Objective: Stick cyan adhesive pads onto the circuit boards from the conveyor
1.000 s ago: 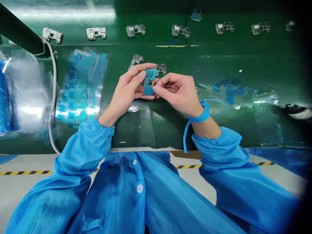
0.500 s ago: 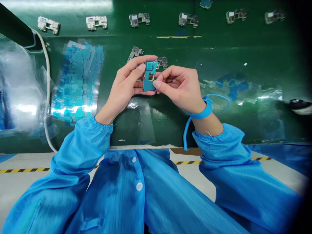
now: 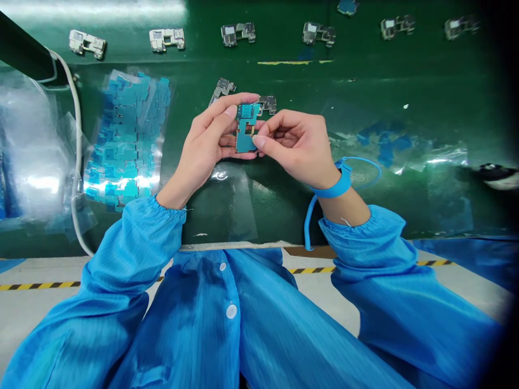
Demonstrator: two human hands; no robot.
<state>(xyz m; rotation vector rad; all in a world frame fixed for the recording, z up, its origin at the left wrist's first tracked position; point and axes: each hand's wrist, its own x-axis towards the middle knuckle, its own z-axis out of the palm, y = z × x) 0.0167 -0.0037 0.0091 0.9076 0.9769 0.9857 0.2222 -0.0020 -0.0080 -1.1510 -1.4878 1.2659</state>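
Held board (image 3: 245, 142) well lit, fairly sharp. White glare band across bench (image 3: 101, 13), upper left; hotspots on bag (image 3: 40, 167), far left, and film (image 3: 125, 140), left of centre. Right edge black; far board (image 3: 454, 28), upper right, soft; sleeve (image 3: 409, 308), lower right, stretched.

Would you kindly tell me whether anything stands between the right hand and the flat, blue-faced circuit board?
Nothing visible does: the right hand meets the lower right edge of the flat, blue-faced circuit board, which the left hand holds. Grey metallic boards lie on the green bench beyond, not between.
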